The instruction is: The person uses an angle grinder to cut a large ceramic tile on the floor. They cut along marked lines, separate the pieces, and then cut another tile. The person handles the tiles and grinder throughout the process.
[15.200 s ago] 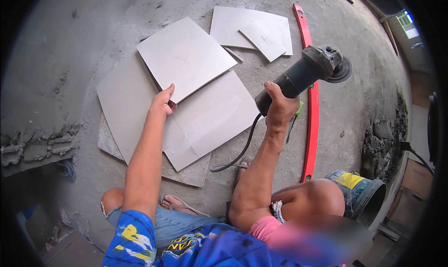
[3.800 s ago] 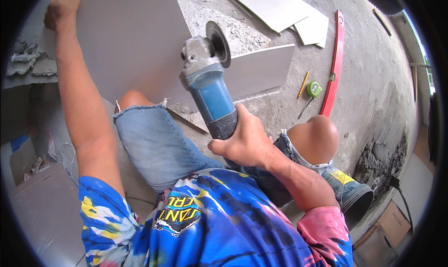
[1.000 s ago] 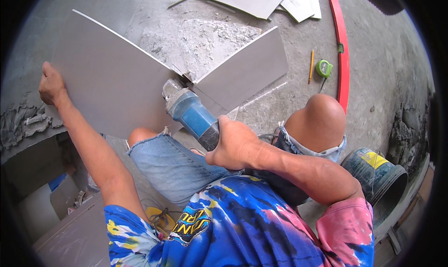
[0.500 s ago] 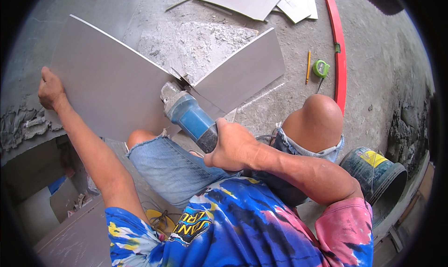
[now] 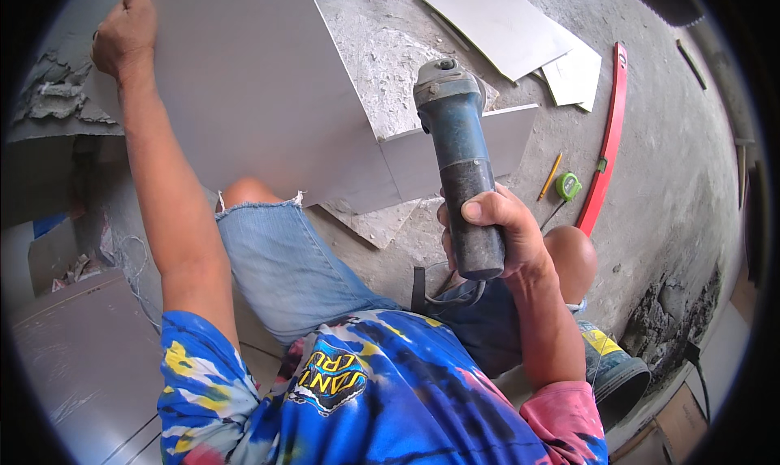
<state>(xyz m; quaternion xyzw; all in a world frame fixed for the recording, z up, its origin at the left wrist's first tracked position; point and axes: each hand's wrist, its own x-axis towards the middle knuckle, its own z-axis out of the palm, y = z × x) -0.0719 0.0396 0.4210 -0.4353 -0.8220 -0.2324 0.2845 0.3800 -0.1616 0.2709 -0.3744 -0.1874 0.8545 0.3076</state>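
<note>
My left hand (image 5: 126,30) is closed on the far left edge of a large grey tile (image 5: 244,83), which is tilted up against my left knee. A narrower grey tile part (image 5: 463,152) extends to the right from its lower corner. A thin line runs between the two parts; whether they are still joined I cannot tell. My right hand (image 5: 516,229) is wrapped round the black handle of a blue angle grinder (image 5: 461,132). The grinder is upright, its head pointing away from me, in front of the narrower part. Its disc is mostly hidden behind the head.
White tile offcuts (image 5: 496,22) lie on the dusty concrete floor at the far side. To the right are a pencil (image 5: 550,177), a green tape measure (image 5: 568,186) and a red spirit level (image 5: 605,148). A dark bucket (image 5: 617,376) lies on its side at lower right.
The grinder has come away from the tile's inner corner and swung upright to the right. My left hand and the large tile have shifted farther away, and the view has moved.
</note>
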